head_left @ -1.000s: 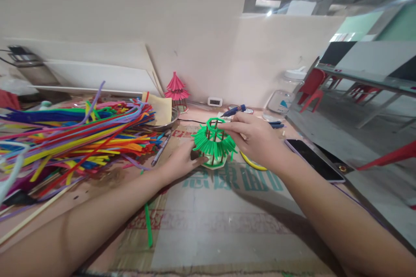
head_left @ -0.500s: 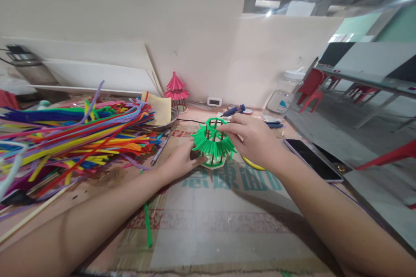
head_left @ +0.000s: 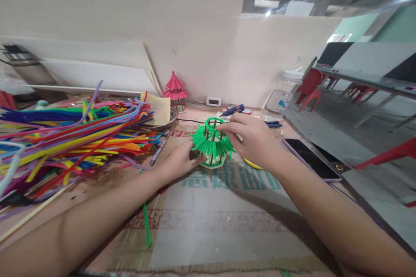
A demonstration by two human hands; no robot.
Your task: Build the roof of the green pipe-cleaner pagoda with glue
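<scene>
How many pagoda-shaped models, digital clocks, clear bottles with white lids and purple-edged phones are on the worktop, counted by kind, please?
Pagoda-shaped models: 2 (green model, pink model)
Digital clock: 1
Clear bottle with a white lid: 1
Purple-edged phone: 1
Total: 5

Grn model roof (head_left: 212,146) matt, fuzzy-looking; phone scrn (head_left: 310,159) glossy; btl (head_left: 275,103) smooth, see-thru plastic

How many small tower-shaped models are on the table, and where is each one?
2. The green model is between the left hand and right hand; the pink model stands behind, near the wall. Others could be hidden.
</scene>
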